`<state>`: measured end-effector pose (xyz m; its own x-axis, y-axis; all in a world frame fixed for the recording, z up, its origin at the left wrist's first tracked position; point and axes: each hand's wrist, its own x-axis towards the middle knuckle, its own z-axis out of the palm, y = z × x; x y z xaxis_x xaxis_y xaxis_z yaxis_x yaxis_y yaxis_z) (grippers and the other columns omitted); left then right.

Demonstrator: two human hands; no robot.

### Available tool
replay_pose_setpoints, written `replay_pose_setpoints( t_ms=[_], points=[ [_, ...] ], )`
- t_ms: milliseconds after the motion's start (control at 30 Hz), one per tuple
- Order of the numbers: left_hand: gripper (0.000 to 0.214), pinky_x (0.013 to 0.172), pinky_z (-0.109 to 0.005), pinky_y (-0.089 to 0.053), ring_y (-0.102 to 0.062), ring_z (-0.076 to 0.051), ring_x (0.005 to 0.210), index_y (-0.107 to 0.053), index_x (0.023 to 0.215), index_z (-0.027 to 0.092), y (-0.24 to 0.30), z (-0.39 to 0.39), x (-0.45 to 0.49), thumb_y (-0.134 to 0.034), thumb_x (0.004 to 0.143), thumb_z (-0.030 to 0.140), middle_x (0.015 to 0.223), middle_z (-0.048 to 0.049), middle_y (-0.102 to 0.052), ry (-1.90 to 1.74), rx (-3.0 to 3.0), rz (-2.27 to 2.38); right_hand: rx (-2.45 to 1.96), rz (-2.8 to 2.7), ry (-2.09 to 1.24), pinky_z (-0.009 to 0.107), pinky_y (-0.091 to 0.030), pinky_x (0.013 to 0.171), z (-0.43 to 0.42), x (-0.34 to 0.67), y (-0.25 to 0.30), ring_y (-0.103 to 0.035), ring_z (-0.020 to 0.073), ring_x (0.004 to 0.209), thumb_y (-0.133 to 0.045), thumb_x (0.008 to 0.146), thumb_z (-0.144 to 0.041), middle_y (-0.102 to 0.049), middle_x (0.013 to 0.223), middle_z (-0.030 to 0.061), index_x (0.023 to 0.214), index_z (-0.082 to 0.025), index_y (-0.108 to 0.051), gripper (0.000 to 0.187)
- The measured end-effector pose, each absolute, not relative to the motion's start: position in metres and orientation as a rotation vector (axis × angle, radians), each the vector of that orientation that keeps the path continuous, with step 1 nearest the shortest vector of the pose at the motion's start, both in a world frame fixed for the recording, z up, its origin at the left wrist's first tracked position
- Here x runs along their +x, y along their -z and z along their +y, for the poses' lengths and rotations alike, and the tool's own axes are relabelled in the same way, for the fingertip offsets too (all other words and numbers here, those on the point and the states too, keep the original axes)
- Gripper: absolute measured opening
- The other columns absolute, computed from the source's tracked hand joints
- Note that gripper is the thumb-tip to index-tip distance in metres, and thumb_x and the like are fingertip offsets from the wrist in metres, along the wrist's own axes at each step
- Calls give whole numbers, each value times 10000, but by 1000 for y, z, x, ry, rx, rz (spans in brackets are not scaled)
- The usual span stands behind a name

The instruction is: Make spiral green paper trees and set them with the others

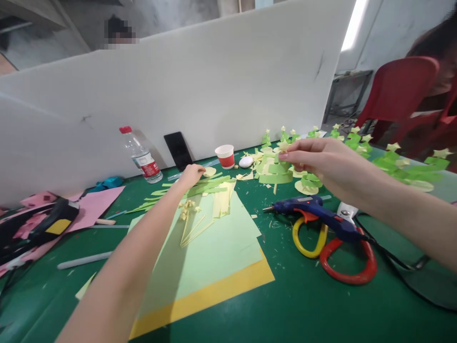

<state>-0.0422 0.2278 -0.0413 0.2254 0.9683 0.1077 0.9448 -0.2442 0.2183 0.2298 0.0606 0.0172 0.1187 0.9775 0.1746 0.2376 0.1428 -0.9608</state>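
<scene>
My right hand [312, 152] pinches a small paper tree [275, 172] near its top. The tree has a pale yellow star, tiers of light green paper and a thin stick showing below. My left hand [193, 174] reaches across the table with its fingertips closed at the edge of a round pale yellow paper disc [210, 172]. Green paper strips [189, 193] lie just below that hand. Several small folded paper stars [188, 207] and thin yellow paper strips [196, 231] rest on pale green sheets [210, 259].
A blue glue gun [314, 212] lies across scissors [348, 247] with red and yellow handles. Finished paper trees [392, 157] stand at right. Along the white partition [214, 85] are a bottle [143, 157], a phone [178, 151] and a paper cup [225, 157]. A tape dispenser [53, 219] sits left.
</scene>
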Motion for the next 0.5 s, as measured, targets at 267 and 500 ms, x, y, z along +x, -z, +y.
replay_pose_setpoints(
  t_ms=[267,500],
  points=[
    [263,789,-390,-488,-565,-206,942,-529,1087,159,58,259,-38,-498,857,282,1114,-74,-549,-320,2341,1906,-1348,-1480,-1010,298,-357,669,68,229,-7,-516,162,736,-696,600,-388,-594,692,7,562,-220,-609,193],
    [244,790,-377,-488,-563,-212,943,-550,1062,167,57,265,-43,-492,859,289,1119,-63,-552,-297,2322,1856,-1367,-1573,-1066,300,-387,671,69,230,-3,-553,175,793,-668,653,-365,-631,763,23,585,-241,-608,154]
  ],
)
